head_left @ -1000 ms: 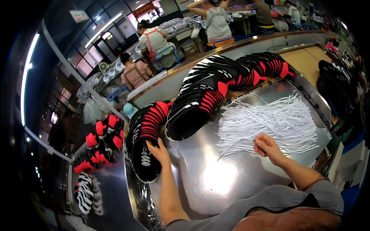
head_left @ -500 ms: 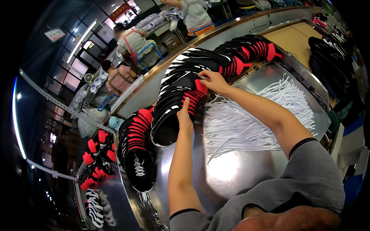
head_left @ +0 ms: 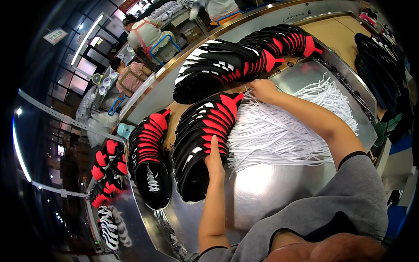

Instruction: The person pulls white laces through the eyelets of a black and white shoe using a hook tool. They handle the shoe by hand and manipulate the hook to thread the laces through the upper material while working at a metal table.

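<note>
A nested row of black, red and white shoe uppers (head_left: 205, 135) lies in front of me on the metal table. My left hand (head_left: 214, 160) grips its near right side, thumb up along the red edges and the other fingers hidden. At the far end of that row, close to a red heel tab, my right hand (head_left: 263, 91) is closed in a pinch. Something small shows at its fingertips, too small to name. Just below the right hand spreads a heap of white shoelaces (head_left: 283, 126). A second nested row of uppers (head_left: 218, 65) lies beyond.
Left of my row sits another row of uppers (head_left: 150, 144), the front one laced in white. More red-and-black uppers (head_left: 107, 174) and white laces (head_left: 108, 229) lie at far left. Dark uppers (head_left: 379, 65) are piled at far right. People (head_left: 148, 37) sit working beyond the raised table edge (head_left: 187, 54).
The near part of the long row has come toward me with my left hand, leaving a gap before the rest. My right hand has moved right, off the uppers to the edge of the laces.
</note>
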Available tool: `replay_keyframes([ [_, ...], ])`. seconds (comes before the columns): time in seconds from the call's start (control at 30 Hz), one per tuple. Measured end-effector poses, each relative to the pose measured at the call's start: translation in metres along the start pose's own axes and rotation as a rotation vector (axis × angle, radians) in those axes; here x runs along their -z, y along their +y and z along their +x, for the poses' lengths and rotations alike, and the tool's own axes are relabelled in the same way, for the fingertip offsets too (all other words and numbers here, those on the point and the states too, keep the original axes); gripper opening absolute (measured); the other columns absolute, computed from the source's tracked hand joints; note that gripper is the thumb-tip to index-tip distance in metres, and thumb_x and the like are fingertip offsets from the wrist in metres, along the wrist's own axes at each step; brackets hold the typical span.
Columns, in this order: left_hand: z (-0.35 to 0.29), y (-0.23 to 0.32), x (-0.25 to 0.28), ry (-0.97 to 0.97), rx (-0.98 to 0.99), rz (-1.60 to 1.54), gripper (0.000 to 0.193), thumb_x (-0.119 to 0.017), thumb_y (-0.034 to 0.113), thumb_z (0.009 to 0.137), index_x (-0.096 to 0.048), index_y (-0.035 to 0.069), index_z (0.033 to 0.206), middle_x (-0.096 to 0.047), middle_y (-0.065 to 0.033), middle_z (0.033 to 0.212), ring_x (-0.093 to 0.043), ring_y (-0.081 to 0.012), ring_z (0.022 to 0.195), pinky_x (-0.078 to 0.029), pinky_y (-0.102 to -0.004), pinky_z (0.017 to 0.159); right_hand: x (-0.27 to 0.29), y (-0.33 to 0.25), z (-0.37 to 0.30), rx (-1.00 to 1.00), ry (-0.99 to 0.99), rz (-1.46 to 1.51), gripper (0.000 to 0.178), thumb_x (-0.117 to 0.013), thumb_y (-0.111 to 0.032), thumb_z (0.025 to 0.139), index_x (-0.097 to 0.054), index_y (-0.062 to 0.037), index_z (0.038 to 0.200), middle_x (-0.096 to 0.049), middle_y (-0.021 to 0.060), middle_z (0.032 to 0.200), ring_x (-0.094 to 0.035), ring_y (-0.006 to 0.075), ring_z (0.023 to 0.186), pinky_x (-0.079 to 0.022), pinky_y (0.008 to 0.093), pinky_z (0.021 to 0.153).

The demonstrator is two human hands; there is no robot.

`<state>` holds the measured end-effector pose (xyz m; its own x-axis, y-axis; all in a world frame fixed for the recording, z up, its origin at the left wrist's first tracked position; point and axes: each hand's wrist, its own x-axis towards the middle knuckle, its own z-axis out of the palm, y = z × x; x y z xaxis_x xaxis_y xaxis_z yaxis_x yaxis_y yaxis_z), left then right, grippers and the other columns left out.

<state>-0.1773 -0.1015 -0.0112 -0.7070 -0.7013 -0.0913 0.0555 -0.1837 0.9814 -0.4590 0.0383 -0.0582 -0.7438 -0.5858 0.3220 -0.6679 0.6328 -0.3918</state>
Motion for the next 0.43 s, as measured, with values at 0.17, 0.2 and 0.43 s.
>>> replay_keyframes([
  [0.17, -0.006, 0.005, 0.004, -0.021, 0.02, -0.056, 0.051, -0.068, 0.028, 0.094, -0.057, -0.006, 0.129, -0.061, -0.0075, 0.126, -0.056, -0.0149, 0.111, -0.042, -0.0288, 0.099, -0.008, 0.016, -0.021, 0.022, -0.091, -0.096, 0.015, -0.063, -0.015, 0.082, -0.069, -0.0108, 0.095, -0.066, 0.0128, 0.098, -0.066, 0.0346, 0.091, -0.052, 0.0461, 0.075],
  [0.2, -0.01, 0.007, 0.006, -0.041, 0.029, -0.026, 0.051, -0.068, 0.028, 0.094, -0.057, -0.007, 0.129, -0.061, -0.0075, 0.126, -0.056, -0.0146, 0.111, -0.042, -0.0286, 0.099, -0.005, 0.017, -0.023, 0.018, -0.137, -0.086, 0.014, -0.064, -0.016, 0.082, -0.069, -0.0101, 0.093, -0.066, 0.0135, 0.097, -0.066, 0.0348, 0.092, -0.052, 0.0453, 0.076],
  [0.43, -0.028, 0.002, 0.025, -0.125, -0.106, 0.023, 0.047, -0.068, 0.023, 0.094, -0.057, -0.007, 0.128, -0.06, -0.0086, 0.125, -0.054, -0.0155, 0.112, -0.04, -0.0289, 0.1, 0.067, 0.03, -0.01, 0.06, 0.003, -0.085, 0.014, -0.06, -0.017, 0.086, -0.065, -0.0121, 0.098, -0.064, 0.0101, 0.098, -0.064, 0.0337, 0.091, -0.05, 0.0463, 0.076],
])
